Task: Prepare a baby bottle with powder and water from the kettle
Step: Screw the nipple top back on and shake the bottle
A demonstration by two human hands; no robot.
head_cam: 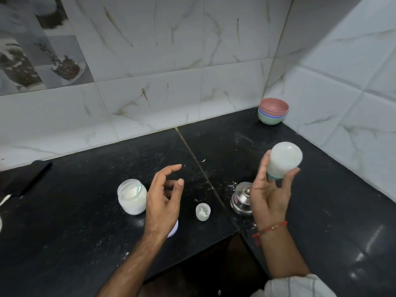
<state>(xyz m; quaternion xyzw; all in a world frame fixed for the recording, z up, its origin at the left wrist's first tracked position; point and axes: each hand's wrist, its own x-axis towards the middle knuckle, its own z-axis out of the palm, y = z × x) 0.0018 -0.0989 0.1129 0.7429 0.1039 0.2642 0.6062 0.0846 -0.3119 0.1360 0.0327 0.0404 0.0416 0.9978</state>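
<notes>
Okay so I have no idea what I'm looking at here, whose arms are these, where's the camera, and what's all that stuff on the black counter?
There is no machine here: a person wears a camera on the head, so this single picture looks forward and down at their own two hands.

The right hand holds a baby bottle up in the air; it looks milky white inside. The left hand hovers, fingers loosely curled, holding nothing.

On the black counter stand an open glass jar of white powder with a scoop in it, a small clear cap, and a steel kettle partly behind the right hand. A white lid peeks out under the left wrist. Stacked coloured bowls sit in the far corner. Powder is spilled here and there.
</notes>
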